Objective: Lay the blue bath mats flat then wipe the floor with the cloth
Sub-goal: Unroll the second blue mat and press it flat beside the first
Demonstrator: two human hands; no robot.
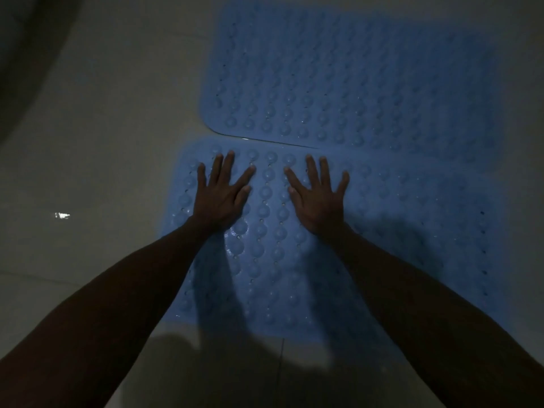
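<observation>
Two blue bath mats with raised bumps lie on the pale tiled floor. The far mat (353,78) lies flat, and its near edge overlaps the near mat (397,231) on the right. My left hand (220,195) presses palm down with spread fingers on the near mat's far left part. My right hand (318,198) lies flat the same way just to its right, a small gap between the thumbs. Neither hand holds anything. No cloth is in view.
Bare floor tiles (103,142) stretch to the left of both mats, with a small bright glint (61,215) on them. A dark curved shape (23,54) fills the top left corner. My shadow falls across the near floor.
</observation>
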